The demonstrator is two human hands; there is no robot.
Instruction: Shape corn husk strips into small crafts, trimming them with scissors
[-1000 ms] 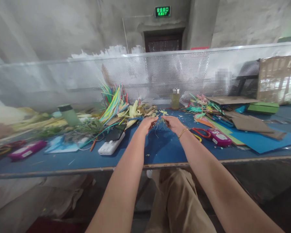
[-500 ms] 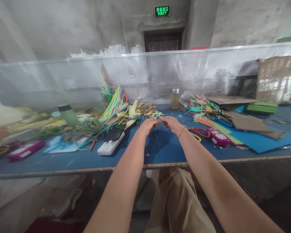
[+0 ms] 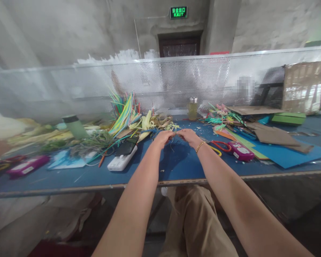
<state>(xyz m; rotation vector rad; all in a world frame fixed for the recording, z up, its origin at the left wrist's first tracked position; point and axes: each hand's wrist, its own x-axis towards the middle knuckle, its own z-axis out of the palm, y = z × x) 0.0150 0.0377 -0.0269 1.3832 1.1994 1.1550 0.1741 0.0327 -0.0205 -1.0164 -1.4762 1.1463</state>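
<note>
Both my hands meet over the middle of the blue table top (image 3: 176,167). My left hand (image 3: 163,137) and my right hand (image 3: 186,136) are pinched together on a small bundle of thin green and yellow strips (image 3: 174,133), fingertips almost touching. Thin strands hang down from the bundle between my hands. A gold bracelet (image 3: 200,145) is on my right wrist. Just behind my hands lies a heap of yellow and tan leaf-like strips (image 3: 153,123).
A fan of coloured strips (image 3: 124,110) stands left of centre. A white power bank (image 3: 122,159) with a black phone (image 3: 127,147) lies left of my arm. Red scissors (image 3: 220,145), a magenta box (image 3: 240,151), coloured paper sheets (image 3: 283,153), a jar (image 3: 193,109) and a green bottle (image 3: 75,126) sit around.
My hands have drawn closer together, until the fingertips nearly touch on the strip bundle. The small yellow-green piece that stuck up between them is now tucked low between the fingers.
</note>
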